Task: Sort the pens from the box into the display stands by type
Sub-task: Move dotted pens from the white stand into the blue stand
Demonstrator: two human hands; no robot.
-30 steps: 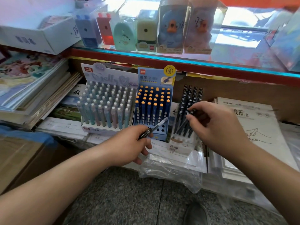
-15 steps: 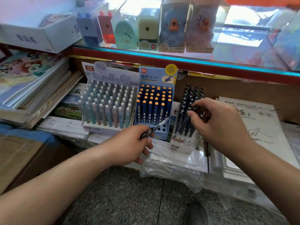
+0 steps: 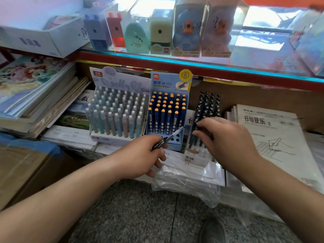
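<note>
While the left hand [image 3: 140,155] pinches a pen [image 3: 171,136] — barrel slanting up-right, tip over the empty front holes of the blue stand [image 3: 169,83] — the right hand [image 3: 228,139] rests among black pens [image 3: 208,104], grip unclear.

Three pen display stands [image 3: 166,83] stood side by side below the counter's [image 3: 210,68] front edge. Six boxed pencil sharpeners [image 3: 160,32] lined the counter. One loose pen [image 3: 169,138] was held.

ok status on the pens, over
left grip pinches slim clear-and-black pen; right grip among black spotted pens, hold unclear; blue cardboard stand: front holes free
</note>
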